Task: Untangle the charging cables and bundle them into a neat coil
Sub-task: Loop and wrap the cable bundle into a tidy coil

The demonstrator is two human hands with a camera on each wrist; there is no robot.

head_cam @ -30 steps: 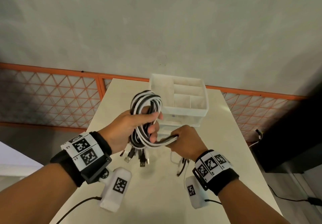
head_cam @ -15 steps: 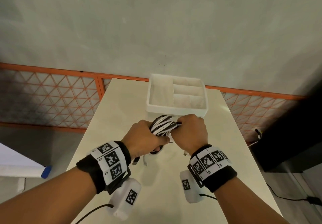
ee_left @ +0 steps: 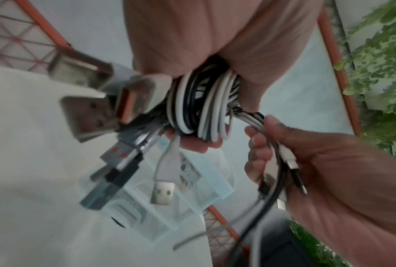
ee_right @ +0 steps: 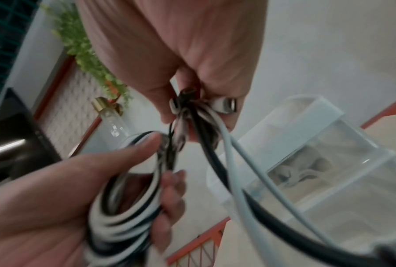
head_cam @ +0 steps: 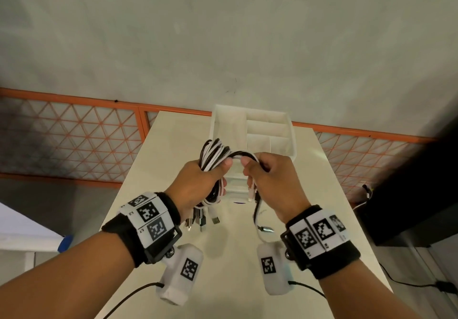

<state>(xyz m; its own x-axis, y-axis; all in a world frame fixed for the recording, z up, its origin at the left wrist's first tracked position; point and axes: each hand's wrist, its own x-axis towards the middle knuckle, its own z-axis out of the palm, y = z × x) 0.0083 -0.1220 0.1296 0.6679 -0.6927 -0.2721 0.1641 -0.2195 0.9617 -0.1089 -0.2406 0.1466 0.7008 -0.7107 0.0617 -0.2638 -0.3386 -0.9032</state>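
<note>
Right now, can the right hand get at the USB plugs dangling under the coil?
Probably not: the right hand already holds loose cable ends, though nothing blocks the USB plugs below the left hand.

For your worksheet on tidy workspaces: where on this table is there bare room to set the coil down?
Bare table left of the organizer box, and near the front edge. Crowded middle: left hand and right hand hold the cable coil there.
</note>
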